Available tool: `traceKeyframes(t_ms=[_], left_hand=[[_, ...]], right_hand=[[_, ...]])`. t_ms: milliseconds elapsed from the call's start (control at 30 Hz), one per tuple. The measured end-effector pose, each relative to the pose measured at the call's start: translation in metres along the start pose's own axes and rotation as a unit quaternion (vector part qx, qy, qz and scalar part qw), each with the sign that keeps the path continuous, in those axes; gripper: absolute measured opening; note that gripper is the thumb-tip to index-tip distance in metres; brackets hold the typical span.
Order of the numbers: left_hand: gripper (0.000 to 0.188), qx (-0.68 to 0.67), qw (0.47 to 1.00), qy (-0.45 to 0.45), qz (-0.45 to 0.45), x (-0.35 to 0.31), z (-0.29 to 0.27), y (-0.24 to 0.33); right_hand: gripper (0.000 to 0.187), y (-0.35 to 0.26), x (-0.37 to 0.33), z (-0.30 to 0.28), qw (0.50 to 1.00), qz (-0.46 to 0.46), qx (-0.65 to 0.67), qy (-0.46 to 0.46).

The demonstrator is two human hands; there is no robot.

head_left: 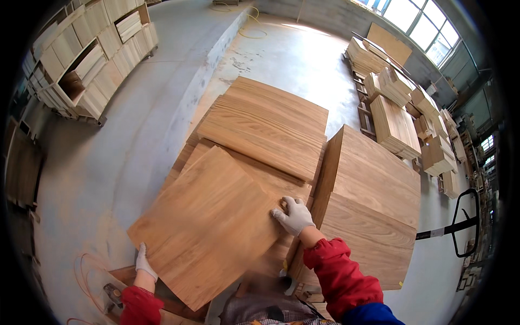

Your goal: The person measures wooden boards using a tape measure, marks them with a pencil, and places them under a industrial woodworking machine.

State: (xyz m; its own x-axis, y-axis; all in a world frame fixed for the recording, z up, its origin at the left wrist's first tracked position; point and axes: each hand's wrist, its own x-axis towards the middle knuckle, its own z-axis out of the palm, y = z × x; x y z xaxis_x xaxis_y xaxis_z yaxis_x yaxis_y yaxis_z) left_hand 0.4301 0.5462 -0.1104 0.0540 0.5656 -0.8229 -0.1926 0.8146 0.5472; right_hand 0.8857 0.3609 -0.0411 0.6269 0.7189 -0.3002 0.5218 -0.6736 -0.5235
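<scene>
A wide, flat wood-grain panel [206, 227] lies tilted across the picture in front of me, its near corner pointing toward my body. My left hand [144, 264], in a white glove, grips its left edge, thumb up along the side and the other fingers hidden beneath. At the opposite edge, my gloved right hand [294, 215] holds the panel with bent fingers. Beyond it, a stack of similar brown panels [265, 130] shows, partly covered by the held one. To the right stands another stack of wood-grain panels [368, 211], close beside my right forearm.
A pallet jack handle [466, 222] juts out at the right. Pale timber stacks [395, 127] line the far right, and a loaded wooden rack [97, 54] stands at the upper left. A power tool [112, 293] with an orange cord lies near my left hand. A raised floor edge [208, 70] runs behind.
</scene>
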Motion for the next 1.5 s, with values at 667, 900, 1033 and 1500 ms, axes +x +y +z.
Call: traceKeyframes(t_ms=[667,900,1033,1500], left_hand=[[0.049,0.388,0.879,-0.139,0.239,0.118,0.141,0.072],[0.066,0.673,0.537,0.146,0.488,0.024,0.234,0.05],[0.068,0.742,0.414,-0.032,0.526,-0.037,0.283,0.008],[0.055,0.666,0.427,-0.086,0.606,-0.022,0.272,-0.017]], right_hand=[[0.043,0.067,-0.138,0.022,0.965,0.093,0.181,-0.167],[0.056,0.081,0.025,-0.032,0.971,-0.017,0.09,0.219],[0.073,0.11,0.099,-0.027,0.946,-0.068,0.299,0.107],[0.037,0.111,0.135,-0.069,0.865,0.032,0.5,0.016]])
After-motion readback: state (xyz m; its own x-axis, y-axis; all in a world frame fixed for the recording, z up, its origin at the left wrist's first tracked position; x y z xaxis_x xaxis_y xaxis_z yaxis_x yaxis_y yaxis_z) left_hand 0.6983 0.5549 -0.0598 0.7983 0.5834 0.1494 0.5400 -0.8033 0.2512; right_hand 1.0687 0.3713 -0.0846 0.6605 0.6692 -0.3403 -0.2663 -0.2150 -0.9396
